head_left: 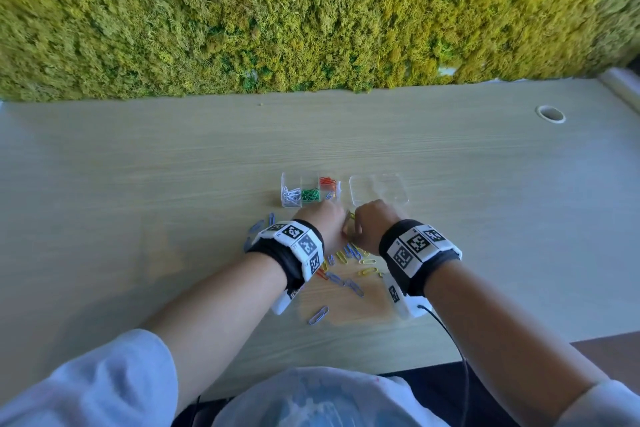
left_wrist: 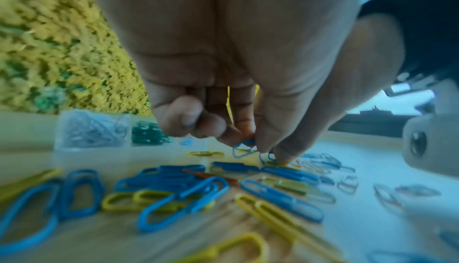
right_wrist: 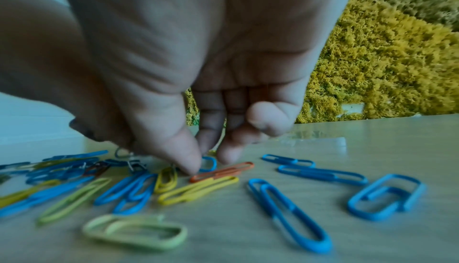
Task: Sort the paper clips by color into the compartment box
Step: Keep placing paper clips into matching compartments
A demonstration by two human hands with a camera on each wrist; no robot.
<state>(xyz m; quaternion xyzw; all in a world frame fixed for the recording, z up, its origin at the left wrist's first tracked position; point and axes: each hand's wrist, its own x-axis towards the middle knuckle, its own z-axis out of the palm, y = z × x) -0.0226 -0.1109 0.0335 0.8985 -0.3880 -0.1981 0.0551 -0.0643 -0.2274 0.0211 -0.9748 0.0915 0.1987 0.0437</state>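
The pale wooden surface [head_left: 450, 156] fills the middle of the head view. At its centre stands the clear compartment box [head_left: 310, 189], holding white, green and red clips in separate cells, with its clear lid [head_left: 379, 194] just to the right. Below the box, toward the lower centre of the frame, the loose paper clips [head_left: 346, 267] lie scattered, mostly blue and yellow, many overlapping.

The left hand [head_left: 327, 222] is curled, its fingertips pinching a blue clip [left_wrist: 244, 147] lifted just off the pile. The right hand [head_left: 372, 224] has thumb and forefinger closed on another blue clip [right_wrist: 208, 164] low at the surface, beside an orange clip [right_wrist: 222, 172].

The likeliest trouble is tangling: overlapping clips may hook together, so a lift could drag a yellow or orange one along into the wrong cell. The two hands work nearly touching and could knock each other's pinch loose. The cells are narrow, so a careless drop might land in a neighbouring colour.
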